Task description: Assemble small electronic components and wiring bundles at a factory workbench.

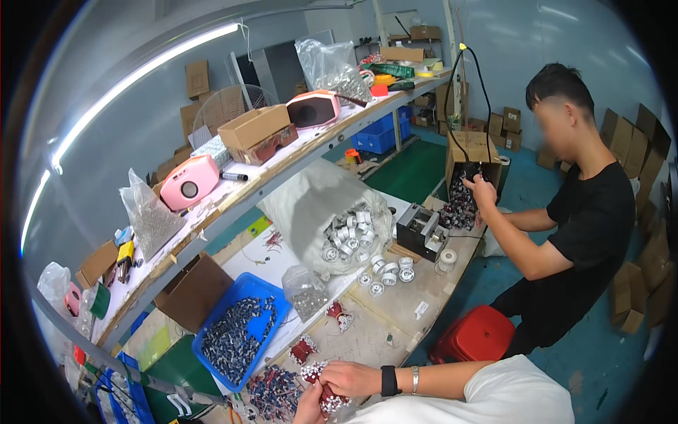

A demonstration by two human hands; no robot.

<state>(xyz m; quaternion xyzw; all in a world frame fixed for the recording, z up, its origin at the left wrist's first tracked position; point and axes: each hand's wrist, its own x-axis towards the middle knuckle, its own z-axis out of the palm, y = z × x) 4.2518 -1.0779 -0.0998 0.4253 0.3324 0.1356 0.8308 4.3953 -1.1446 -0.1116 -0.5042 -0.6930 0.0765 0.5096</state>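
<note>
At the near edge of the bench, my right hand [353, 378] is closed on a bundle of dark red wires with white tips [333, 404]. My left hand [308, 408] pinches the same bundle from the other side, its lower part cut off by the picture's edge. Just left of my hands lies a loose heap of red and blue wired parts [274, 393]. Beyond them are two more small red wire bundles, one close by [303, 349] and one farther off [340, 317]. A blue tray [284, 304] full of small dark blue and silver parts stands to the left.
A clear bag of small metal parts [306, 295] sits behind the tray. White round housings [376, 288] lie beside a large white sack [296, 205] and a black machine [421, 233]. A shelf [258, 180] crosses above. A co-worker [590, 198] stands right, near a red stool [474, 335].
</note>
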